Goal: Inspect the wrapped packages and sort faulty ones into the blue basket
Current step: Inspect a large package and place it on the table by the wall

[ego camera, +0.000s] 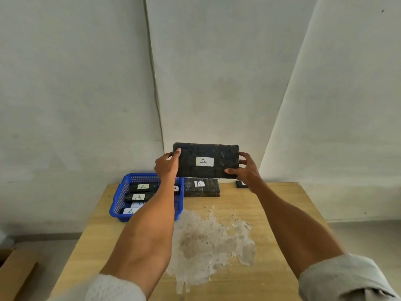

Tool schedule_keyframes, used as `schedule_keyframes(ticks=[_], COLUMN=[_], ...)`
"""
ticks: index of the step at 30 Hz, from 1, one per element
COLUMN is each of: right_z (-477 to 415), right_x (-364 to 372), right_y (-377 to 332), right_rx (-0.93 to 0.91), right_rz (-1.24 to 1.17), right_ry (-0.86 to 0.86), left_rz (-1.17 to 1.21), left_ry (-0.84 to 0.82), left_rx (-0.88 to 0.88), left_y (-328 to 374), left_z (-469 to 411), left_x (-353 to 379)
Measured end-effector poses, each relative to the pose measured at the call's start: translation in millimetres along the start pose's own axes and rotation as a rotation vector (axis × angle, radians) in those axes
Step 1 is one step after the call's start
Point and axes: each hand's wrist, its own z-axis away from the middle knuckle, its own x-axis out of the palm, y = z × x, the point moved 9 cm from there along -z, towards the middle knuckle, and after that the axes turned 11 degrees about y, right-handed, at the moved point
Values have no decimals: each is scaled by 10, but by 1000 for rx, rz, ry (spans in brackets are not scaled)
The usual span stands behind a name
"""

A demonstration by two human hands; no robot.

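Pale, matte wall panels meet in slanted seams behind a light wooden table (282, 213), whose grain is broken in the middle by a rough, whitish, ragged-edged patch (206, 240) where the surface looks peeled. Above the far edge, both hands hold up a flat rectangular package (223, 153) wrapped in dark, crinkled, glossy film, its broad face turned to the camera and bearing a white label (204, 161) with a handwritten "A". The left hand (167, 168) grips the left end, thumb pressed on the front near the upper corner and the fingers curled behind. The right hand (245, 170) clamps the right end, thumb lying along the lower front edge, fingers wrapped round the side. Below it, a similar film-wrapped block (201, 189) with an "A" label lies flat on the table, just beside a blue plastic mesh basket (119, 196) at far left that holds several slim dark labelled packages (142, 187). Another small dark package (240, 184) peeks out near the right wrist. Pale fabric sleeves cover the upper forearms.
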Motion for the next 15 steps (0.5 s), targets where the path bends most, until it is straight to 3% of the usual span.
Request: schedule_keyframes(ticks=[5, 15], right_z=[46, 20], right_x=[-40, -53], right_y=[-84, -182], right_rx=[-110, -147], right_rz=[50, 80], right_ry=[73, 108], left_rz=[-88, -102], left_ry=[4, 16], left_rx=[23, 12], left_y=[66, 89], left_z=[-66, -133], left_x=[9, 28])
